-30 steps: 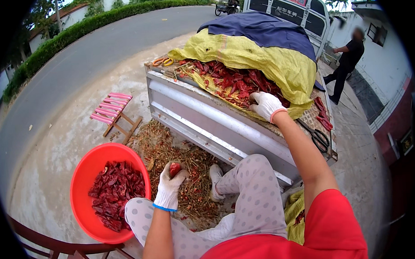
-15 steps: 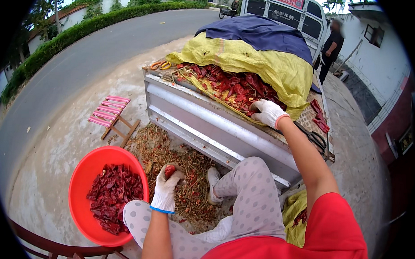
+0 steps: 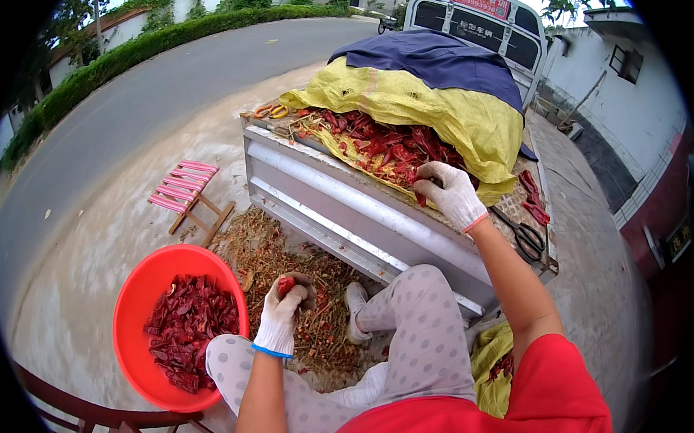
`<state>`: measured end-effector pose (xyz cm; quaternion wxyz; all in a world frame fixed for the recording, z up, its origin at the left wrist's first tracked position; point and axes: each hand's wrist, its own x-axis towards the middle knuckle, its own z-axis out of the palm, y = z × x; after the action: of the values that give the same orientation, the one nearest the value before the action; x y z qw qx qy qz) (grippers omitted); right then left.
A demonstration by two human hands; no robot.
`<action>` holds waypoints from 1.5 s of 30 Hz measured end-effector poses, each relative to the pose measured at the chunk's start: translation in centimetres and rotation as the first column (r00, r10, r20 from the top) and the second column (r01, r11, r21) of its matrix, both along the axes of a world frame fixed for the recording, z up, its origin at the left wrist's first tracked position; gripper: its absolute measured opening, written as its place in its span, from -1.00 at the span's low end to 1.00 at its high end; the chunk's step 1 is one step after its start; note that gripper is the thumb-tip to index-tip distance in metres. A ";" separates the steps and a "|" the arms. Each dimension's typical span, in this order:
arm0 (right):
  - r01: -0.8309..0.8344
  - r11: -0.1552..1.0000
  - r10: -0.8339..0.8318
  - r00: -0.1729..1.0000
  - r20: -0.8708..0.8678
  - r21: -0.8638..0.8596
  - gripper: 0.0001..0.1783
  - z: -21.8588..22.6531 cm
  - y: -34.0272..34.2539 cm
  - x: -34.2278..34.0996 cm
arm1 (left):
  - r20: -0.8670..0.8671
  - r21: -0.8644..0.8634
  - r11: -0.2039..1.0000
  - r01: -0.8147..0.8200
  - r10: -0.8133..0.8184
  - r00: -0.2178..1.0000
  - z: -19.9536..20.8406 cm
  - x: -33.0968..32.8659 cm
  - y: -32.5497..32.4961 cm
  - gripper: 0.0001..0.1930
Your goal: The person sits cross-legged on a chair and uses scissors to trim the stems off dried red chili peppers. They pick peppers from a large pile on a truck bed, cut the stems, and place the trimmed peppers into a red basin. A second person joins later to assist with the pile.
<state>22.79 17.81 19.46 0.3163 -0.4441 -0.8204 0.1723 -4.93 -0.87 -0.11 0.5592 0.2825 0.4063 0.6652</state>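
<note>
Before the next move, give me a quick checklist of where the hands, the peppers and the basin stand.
1. Left hand grips a red pepper: ok, fingers closed around it.
2. Right hand on the pepper pile on the truck bed: ok, touching it; whether it has one pinched, cannot tell.
3. Red basin close to the left hand: ok, beside the left knee, partly filled.
4. Scissors away from the right hand: ok, lying apart on the bed.
5. Ground under the feet: not ok, littered with stems and scraps.
</note>
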 end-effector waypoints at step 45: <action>-0.500 0.837 0.528 0.845 0.087 -0.223 -0.69 -8.2 -10.6 -12.9 | -0.056 -0.032 0.993 0.112 -0.113 0.992 0.8 0.7 -0.4 -0.81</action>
<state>9.86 7.20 11.31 0.1537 -0.2465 -0.9098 0.2964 -4.24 -1.24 0.65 0.5878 0.3160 0.4153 0.6182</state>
